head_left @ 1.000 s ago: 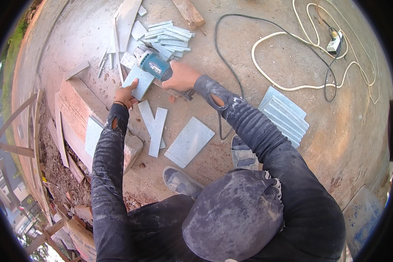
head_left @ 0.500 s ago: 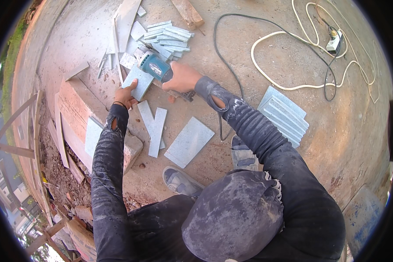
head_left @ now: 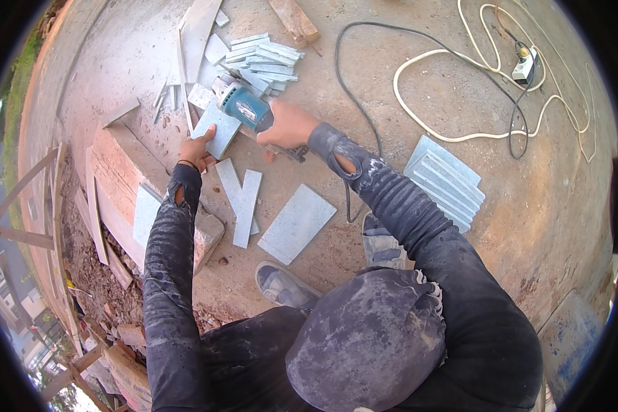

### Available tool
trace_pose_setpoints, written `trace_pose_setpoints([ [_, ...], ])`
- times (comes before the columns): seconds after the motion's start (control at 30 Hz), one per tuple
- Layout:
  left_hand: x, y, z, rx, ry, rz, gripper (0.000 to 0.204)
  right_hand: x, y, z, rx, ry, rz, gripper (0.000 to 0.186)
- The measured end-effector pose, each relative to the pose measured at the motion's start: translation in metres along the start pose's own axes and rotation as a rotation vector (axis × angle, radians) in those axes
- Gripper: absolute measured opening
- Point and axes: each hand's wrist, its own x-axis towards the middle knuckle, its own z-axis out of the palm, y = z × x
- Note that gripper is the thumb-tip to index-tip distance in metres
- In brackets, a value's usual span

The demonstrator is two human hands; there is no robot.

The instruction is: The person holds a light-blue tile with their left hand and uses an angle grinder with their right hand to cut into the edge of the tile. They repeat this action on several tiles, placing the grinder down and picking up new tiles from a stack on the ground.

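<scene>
Gripping the teal angle grinder (head_left: 247,108) around its dark rear end, the right hand (head_left: 287,125) has its fingers wrapped about the body, with the tool's grey head and thin disc pointing away from the person, toward the upper left. The left hand (head_left: 198,150) is closed on the near left edge of a pale tile (head_left: 222,139), thumb laid on the upper face; the other fingers are partly hidden, so how far they reach beneath cannot be told. This tile lies just below and to the left of the grinder, and whether the disc touches it cannot be made out. Beyond the tool, a fanned heap of narrow pale strips (head_left: 264,58) lies on the dusty ground (head_left: 336,154). Nearer the person, two long strips (head_left: 247,209) cross one over the other, and beside them a larger rectangular tile (head_left: 297,223) lies flat, just ahead of a grey shoe (head_left: 287,285). To the right, well apart from both hands, more strips rest on a stack of slabs (head_left: 446,182). A dark cable (head_left: 362,103) loops across the ground near a thicker cream cable (head_left: 419,117), which curls around by a white socket block (head_left: 524,67). Dust coats both dark sleeves (head_left: 391,196) and the cap (head_left: 367,336).
</scene>
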Motion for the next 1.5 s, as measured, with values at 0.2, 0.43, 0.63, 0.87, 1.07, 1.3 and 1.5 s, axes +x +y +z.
trace_pose_setpoints([
  [0.2,0.001,-0.001,-0.002,0.007,-0.001,0.002,0.077,-0.001,-0.001,-0.001,0.009,-0.020,0.004,0.073],
  [0.43,0.004,-0.001,-0.001,0.020,0.004,-0.017,0.078,-0.004,0.001,-0.001,0.007,-0.012,0.004,0.073],
  [0.63,0.013,-0.004,-0.004,-0.011,0.018,-0.014,0.068,-0.006,0.000,-0.001,0.026,-0.013,0.002,0.072],
  [0.87,0.006,-0.001,-0.001,0.004,0.012,-0.014,0.072,-0.006,0.005,0.001,0.035,0.015,-0.019,0.072],
  [1.07,0.003,-0.001,-0.004,0.022,0.001,-0.007,0.080,-0.010,0.004,0.000,0.037,-0.009,-0.012,0.072],
  [1.3,0.008,-0.003,-0.003,-0.003,0.023,-0.011,0.071,-0.011,0.006,0.003,0.046,0.003,-0.003,0.066],
  [1.5,0.008,-0.003,-0.003,-0.012,0.038,-0.028,0.067,-0.017,0.003,-0.002,0.030,-0.002,-0.012,0.070],
])
